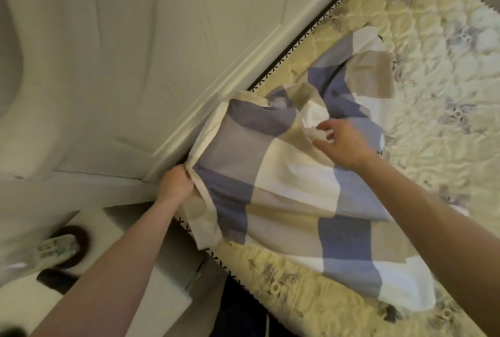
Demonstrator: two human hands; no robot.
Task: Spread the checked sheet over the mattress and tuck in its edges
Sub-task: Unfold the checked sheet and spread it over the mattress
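Lower left: white bedside surface [167,290], blurred, bearing a dark ring-shaped item [84,239] of unclear kind. Above it: white padded headboard [130,52], running diagonally along the mattress edge.

Left hand [176,183]: at the mattress corner beside the headboard, fingers curled tight round the hem of the checked sheet [284,190]. Grip judged sound.

Checked sheet: bunched and part-folded, lying across the near corner area of the mattress [422,87], one flap hanging over the near side edge. Most of the quilted top uncovered to the right and towards the front. Not yet spread; no edge tucked.

Right hand [341,141]: over the middle of the bunch, thumb and fingertips closed in a pinch on a pale fold, other fingers loosely bent; slightly blurred.

Step in hand, as judged: opening out the bundle from an anchored corner.

Recommended:
- Pin the hem low against the corner with the left hand, so as not to drag the cloth off the edge.
- Lift the pinched fold clear of the layers beneath before drawing it rightward along the headboard side.
- Check for a true hem rather than a mid-panel crease.
- Leave enough overhang at the corner for tucking.

Risk noted: twisted checks, out of line with the mattress border [305,36], if pulled by an inner layer.
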